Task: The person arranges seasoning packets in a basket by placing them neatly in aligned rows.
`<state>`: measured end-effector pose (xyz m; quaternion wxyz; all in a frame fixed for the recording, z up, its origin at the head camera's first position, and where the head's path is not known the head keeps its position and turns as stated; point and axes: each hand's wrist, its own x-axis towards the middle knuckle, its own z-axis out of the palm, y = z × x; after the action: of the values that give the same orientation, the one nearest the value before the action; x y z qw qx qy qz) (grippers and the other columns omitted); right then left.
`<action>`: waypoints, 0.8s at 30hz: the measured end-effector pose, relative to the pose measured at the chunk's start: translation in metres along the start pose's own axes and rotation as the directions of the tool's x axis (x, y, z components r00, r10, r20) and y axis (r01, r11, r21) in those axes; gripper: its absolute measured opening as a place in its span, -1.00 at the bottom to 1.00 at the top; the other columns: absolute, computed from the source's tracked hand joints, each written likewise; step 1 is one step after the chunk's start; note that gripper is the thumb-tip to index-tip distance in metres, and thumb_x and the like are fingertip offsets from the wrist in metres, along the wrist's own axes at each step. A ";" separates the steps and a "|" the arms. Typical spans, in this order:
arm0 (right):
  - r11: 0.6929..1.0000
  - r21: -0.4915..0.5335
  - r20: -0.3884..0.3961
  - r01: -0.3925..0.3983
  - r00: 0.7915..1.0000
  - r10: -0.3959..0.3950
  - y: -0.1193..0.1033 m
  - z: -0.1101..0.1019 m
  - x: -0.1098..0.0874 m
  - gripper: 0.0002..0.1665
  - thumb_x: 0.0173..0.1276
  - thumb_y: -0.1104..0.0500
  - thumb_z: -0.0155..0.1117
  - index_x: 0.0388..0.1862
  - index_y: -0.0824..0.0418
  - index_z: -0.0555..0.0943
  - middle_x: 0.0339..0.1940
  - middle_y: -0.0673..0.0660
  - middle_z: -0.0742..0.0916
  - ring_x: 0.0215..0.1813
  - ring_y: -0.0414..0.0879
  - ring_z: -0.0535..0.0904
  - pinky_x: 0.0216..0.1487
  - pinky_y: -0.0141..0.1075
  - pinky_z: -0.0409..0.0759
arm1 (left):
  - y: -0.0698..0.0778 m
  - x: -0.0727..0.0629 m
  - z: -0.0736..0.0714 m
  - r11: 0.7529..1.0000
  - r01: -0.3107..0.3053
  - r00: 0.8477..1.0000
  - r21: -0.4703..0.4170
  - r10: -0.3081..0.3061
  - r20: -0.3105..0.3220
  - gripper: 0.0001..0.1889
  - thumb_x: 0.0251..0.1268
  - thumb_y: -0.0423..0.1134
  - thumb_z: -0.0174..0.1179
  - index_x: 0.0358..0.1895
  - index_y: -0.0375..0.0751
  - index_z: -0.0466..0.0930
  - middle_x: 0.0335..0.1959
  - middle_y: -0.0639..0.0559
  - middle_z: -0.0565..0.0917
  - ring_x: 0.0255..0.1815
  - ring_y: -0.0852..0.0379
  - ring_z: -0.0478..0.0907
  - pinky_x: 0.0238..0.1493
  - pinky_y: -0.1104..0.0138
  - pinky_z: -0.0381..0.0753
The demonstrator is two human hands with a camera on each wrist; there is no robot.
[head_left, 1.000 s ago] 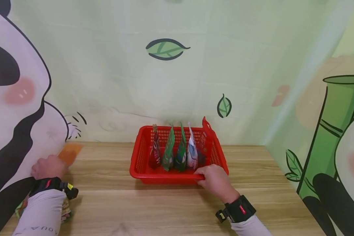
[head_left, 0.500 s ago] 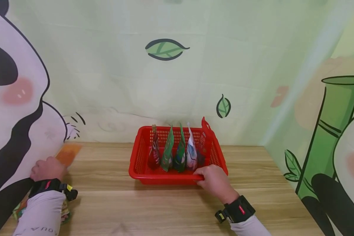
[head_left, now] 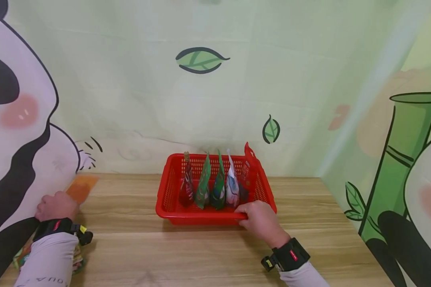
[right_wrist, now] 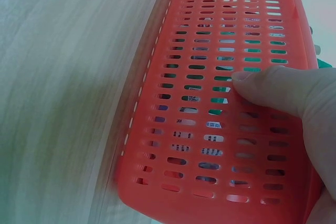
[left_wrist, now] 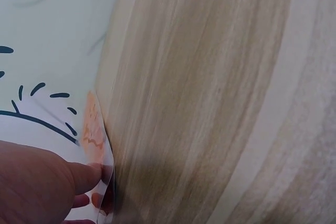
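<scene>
My left hand (head_left: pixel 57 206) is at the table's left side. Its thumb and fingers pinch a flat orange packet (head_left: pixel 82 187) with a clear edge, which stands against the wall cloth in the left wrist view; its kind cannot be told. My right hand (head_left: pixel 261 223) grips the front rim of a red plastic basket (head_left: pixel 201 218), thumb on the slotted outer wall (right_wrist: pixel 210 82). Inside the basket, in a row, stand a dark red pouch (head_left: pixel 187 187), two green pouches (head_left: pixel 203 185) (head_left: pixel 219 187), a white-and-blue pouch (head_left: pixel 232 187) and a red packet (head_left: pixel 249 171).
Colourful packets (head_left: pixel 78 261) lie partly hidden under my left forearm. The wooden table (head_left: pixel 172 255) meets a printed cloth wall (head_left: pixel 129 99) behind the basket and at both sides.
The whole view drifts slightly to the left. Both hands keep their holds, and the basket and its contents stay as they were.
</scene>
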<state>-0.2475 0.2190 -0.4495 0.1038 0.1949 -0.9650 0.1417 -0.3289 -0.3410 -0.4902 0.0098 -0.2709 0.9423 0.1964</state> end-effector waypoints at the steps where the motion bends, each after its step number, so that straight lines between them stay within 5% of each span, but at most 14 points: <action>1: 1.000 0.001 0.001 -0.001 1.000 0.001 0.000 0.000 0.000 -0.73 0.07 0.12 0.68 -0.21 -0.03 0.85 -0.36 -0.11 0.83 -0.30 -0.25 0.67 -0.03 -0.23 0.75 | 0.000 0.000 0.000 1.000 -0.004 1.000 -0.001 0.004 -0.003 -0.57 0.48 -0.26 -0.16 0.05 -0.72 0.27 -0.08 -0.66 0.29 0.05 -0.58 0.28 0.17 -0.31 0.33; 19: 1.000 0.012 -0.002 -0.007 1.000 0.007 -0.001 -0.001 0.000 -0.74 0.07 0.13 0.68 -0.22 -0.02 0.85 -0.36 -0.10 0.83 -0.30 -0.24 0.67 -0.03 -0.23 0.75 | 0.001 0.003 0.003 0.999 0.040 0.999 -0.007 -0.040 0.019 -0.45 0.48 -0.18 0.06 0.13 -0.72 0.16 -0.05 -0.65 0.28 0.01 -0.55 0.29 0.14 -0.24 0.40; 24: 1.000 0.013 0.006 -0.013 1.000 0.013 -0.001 -0.001 -0.001 -0.74 0.07 0.13 0.68 -0.21 -0.02 0.85 -0.36 -0.10 0.83 -0.30 -0.24 0.66 -0.02 -0.22 0.75 | 0.001 0.001 0.006 0.998 0.039 0.999 -0.040 -0.040 -0.018 -0.41 0.46 -0.19 0.10 0.16 -0.71 0.12 -0.03 -0.68 0.21 0.07 -0.58 0.23 0.15 -0.26 0.37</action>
<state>-0.2465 0.2184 -0.4486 0.0985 0.1898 -0.9656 0.1482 -0.3313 -0.3385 -0.4955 -0.0004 -0.2913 0.9328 0.2122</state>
